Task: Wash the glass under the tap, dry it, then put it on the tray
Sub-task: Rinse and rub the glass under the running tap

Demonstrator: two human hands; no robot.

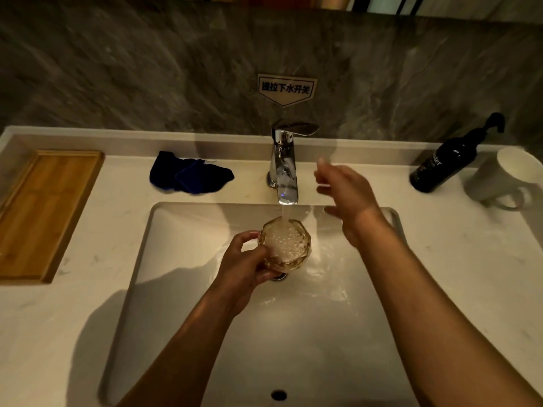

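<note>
A faceted amber glass (284,243) is held over the white sink (182,289), mouth up, right under the chrome tap (284,165). Water runs from the spout into the glass and bubbles inside it. My left hand (245,265) grips the glass from its left side. My right hand (346,198) hovers to the right of the tap with fingers spread, touching nothing. A wooden tray (44,212) lies on the counter at the far left. A dark blue cloth (188,176) lies crumpled on the counter left of the tap.
A dark pump bottle (443,165) and a white mug (505,177) stand at the right of the counter. A grey stone wall with a small sign (286,89) rises behind the tap. The sink's overflow hole (278,395) is at the near wall.
</note>
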